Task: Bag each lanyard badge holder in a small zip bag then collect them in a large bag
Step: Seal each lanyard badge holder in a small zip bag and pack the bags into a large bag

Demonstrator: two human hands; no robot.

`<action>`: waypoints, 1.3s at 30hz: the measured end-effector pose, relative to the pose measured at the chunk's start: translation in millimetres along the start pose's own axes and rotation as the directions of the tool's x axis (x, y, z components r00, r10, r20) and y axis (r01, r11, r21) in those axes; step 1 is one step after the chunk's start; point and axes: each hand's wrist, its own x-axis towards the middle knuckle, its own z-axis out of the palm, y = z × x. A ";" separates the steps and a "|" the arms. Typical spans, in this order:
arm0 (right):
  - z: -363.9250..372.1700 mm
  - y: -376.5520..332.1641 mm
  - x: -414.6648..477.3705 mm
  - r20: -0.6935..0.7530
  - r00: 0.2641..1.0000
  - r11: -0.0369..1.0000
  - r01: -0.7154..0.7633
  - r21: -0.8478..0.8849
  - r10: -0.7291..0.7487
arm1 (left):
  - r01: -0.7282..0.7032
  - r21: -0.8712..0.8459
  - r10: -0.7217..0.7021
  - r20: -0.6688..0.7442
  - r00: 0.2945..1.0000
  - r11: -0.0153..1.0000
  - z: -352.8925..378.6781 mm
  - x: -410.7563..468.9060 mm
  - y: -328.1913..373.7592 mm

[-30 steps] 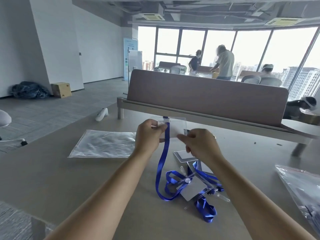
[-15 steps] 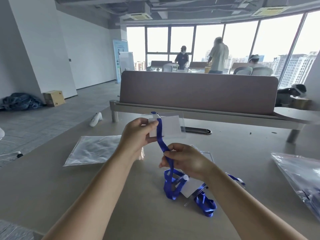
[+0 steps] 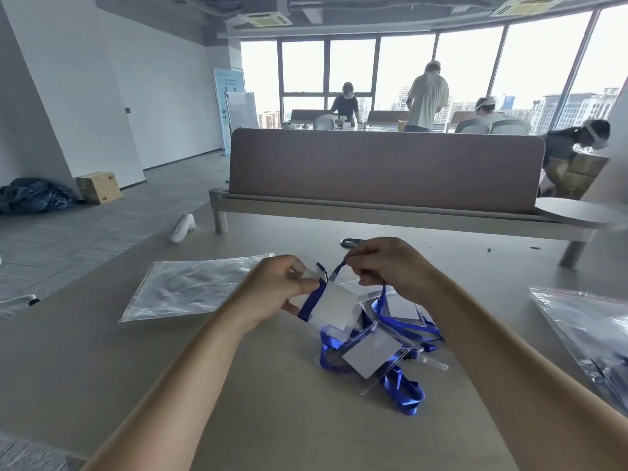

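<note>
- our left hand [image 3: 275, 290] is raised just above the table [image 3: 136, 368], thumb and curled fingers pinching the left edge of a clear badge holder [image 3: 336, 309] with a white card inside.
- the holder is tilted, its lower right corner hanging over the pile beneath it.
- its blue lanyard [image 3: 310, 305] crosses the holder beside our left thumb and runs up to our right hand [image 3: 390, 266].
- our right hand has its fingers curled and pinches the lanyard near its top, close to the left hand.
- the pile of badge holders [image 3: 372, 355] lies on the table under both hands, clear sleeves and white cards tangled in blue straps.
- a clear zip bag [image 3: 190, 287] lies flat on the table to our left, apart from the pile.
- a second bag [image 3: 584, 334] with a red zip line lies at the right edge; something dark is inside, and we cannot tell what.
- beyond the table stands a brown partition [image 3: 384, 168], with a white handheld device [image 3: 181, 227] near its left leg.
- a cardboard box [image 3: 98, 186] sits on the floor by the wall.
- several people [image 3: 426, 96] are at desks by the windows.
</note>
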 end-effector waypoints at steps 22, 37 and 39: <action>72.9 8.5 -30.5 0.182 0.983 1.000 0.024 0.003 -0.024 | -0.071 -0.428 -0.150 -0.461 0.874 0.901 -11.3 14.5 -5.8; 18.5 24.5 -19.8 0.508 0.855 0.960 -0.222 0.174 0.106 | 0.047 -0.403 0.050 0.226 0.973 0.914 -30.4 -16.6 -2.1; 13.4 19.7 -17.5 0.474 0.866 0.970 -0.227 0.091 0.159 | 0.032 -0.240 0.032 0.260 0.965 0.970 -27.4 -12.7 -7.5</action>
